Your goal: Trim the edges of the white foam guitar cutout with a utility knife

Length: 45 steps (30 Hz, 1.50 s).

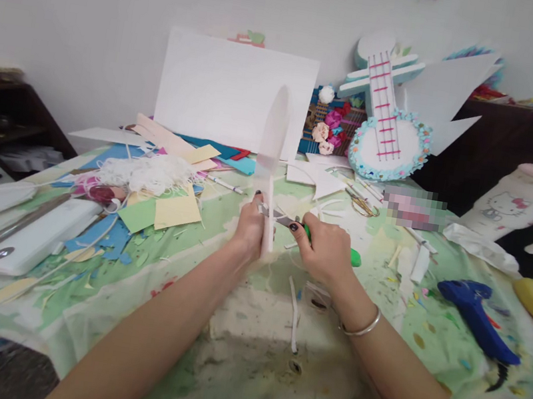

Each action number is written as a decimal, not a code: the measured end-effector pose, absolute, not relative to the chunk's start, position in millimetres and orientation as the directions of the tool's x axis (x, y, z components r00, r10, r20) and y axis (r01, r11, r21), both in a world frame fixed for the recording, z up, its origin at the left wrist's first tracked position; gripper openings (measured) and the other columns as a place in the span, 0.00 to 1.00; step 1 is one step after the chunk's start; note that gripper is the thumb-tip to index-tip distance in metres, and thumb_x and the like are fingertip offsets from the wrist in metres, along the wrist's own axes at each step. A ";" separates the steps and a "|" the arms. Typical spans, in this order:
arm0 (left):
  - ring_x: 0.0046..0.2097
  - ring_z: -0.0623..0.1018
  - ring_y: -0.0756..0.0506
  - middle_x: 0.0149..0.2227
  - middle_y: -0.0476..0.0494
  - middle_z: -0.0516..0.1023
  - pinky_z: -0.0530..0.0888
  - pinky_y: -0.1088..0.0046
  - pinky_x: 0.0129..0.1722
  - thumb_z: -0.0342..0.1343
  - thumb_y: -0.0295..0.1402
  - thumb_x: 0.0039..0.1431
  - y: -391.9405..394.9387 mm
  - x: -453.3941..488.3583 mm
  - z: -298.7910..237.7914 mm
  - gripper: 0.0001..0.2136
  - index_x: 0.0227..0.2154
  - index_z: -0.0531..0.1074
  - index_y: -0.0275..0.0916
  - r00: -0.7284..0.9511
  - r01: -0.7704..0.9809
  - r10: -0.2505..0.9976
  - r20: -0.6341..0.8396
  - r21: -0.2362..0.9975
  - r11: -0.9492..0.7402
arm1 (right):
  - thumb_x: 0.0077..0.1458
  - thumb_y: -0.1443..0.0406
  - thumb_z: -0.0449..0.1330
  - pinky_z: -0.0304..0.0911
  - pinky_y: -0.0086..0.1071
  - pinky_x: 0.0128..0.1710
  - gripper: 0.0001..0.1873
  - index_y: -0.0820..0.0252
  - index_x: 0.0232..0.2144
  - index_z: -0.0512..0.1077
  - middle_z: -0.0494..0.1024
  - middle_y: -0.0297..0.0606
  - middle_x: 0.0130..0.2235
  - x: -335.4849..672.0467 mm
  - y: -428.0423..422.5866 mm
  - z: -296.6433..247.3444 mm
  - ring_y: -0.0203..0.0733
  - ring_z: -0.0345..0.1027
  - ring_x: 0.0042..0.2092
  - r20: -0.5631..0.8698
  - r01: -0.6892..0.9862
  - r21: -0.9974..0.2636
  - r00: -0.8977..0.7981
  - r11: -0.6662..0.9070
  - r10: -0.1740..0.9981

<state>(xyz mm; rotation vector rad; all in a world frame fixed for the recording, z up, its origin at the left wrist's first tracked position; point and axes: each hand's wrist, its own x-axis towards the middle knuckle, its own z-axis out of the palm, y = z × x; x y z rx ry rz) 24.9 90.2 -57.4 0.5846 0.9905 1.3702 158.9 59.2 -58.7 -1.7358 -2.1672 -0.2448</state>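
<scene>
My left hand (pixel 248 227) is closed around the lower part of a white foam board piece (pixel 273 136). The piece stands upright, seen nearly edge-on, with a rounded, blurred upper end. A green-handled utility knife (pixel 355 258) is gripped in my right hand (pixel 326 246), its metal blade pointing left and meeting the edge of the foam board close to my left fingers. Most of the knife's handle is hidden by my right fingers. Below my hands, a thin white offcut strip (pixel 293 315) lies on the green patterned tablecloth (pixel 239 370).
On the left are tangled white string (pixel 149 173), paper scraps (pixel 178 211) and a white power bank (pixel 35 237). A blue glue gun (pixel 480 318) and a large white cup (pixel 514 198) stand right. Behind are a white board (pixel 233 93) and a decorated craft guitar (pixel 382 137).
</scene>
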 end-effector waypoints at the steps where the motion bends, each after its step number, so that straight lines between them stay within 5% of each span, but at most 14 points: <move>1: 0.15 0.56 0.55 0.13 0.56 0.53 0.54 0.78 0.17 0.51 0.44 0.55 90.6 24.7 -58.3 0.16 0.20 0.57 0.40 -0.099 -0.512 0.972 -0.215 0.848 0.136 | 0.63 0.50 0.40 0.35 0.32 0.26 0.24 0.59 0.33 0.68 0.75 0.40 0.27 159.0 59.1 -58.8 0.42 0.65 0.28 0.372 0.970 -0.082 -0.185 0.230 0.910; 11: 0.18 0.58 0.55 0.16 0.55 0.58 0.58 0.79 0.20 0.49 0.38 0.55 85.3 33.8 -64.5 0.11 0.22 0.59 0.39 -0.139 -0.408 0.985 -0.106 0.912 0.040 | 0.63 0.51 0.41 0.36 0.32 0.26 0.22 0.59 0.34 0.66 0.75 0.39 0.27 154.5 56.3 -61.2 0.41 0.64 0.27 0.403 0.964 -0.082 -0.199 0.251 0.894; 17: 0.19 0.59 0.55 0.17 0.56 0.58 0.57 0.79 0.19 0.55 0.38 0.48 86.8 39.9 -75.7 0.10 0.23 0.60 0.39 -0.132 -0.355 0.982 -0.132 0.932 0.078 | 0.63 0.53 0.41 0.35 0.32 0.25 0.20 0.59 0.34 0.66 0.76 0.39 0.28 153.7 55.9 -60.9 0.42 0.65 0.27 0.434 0.962 -0.091 -0.195 0.258 0.879; 45: 0.16 0.55 0.55 0.14 0.56 0.55 0.57 0.80 0.18 0.50 0.37 0.55 75.9 37.3 -52.8 0.11 0.21 0.59 0.39 -0.052 -0.350 0.979 -0.197 0.922 0.167 | 0.62 0.54 0.41 0.36 0.32 0.26 0.20 0.58 0.35 0.67 0.75 0.41 0.27 162.7 59.7 -54.9 0.42 0.64 0.29 0.398 0.979 -0.121 -0.105 0.166 0.911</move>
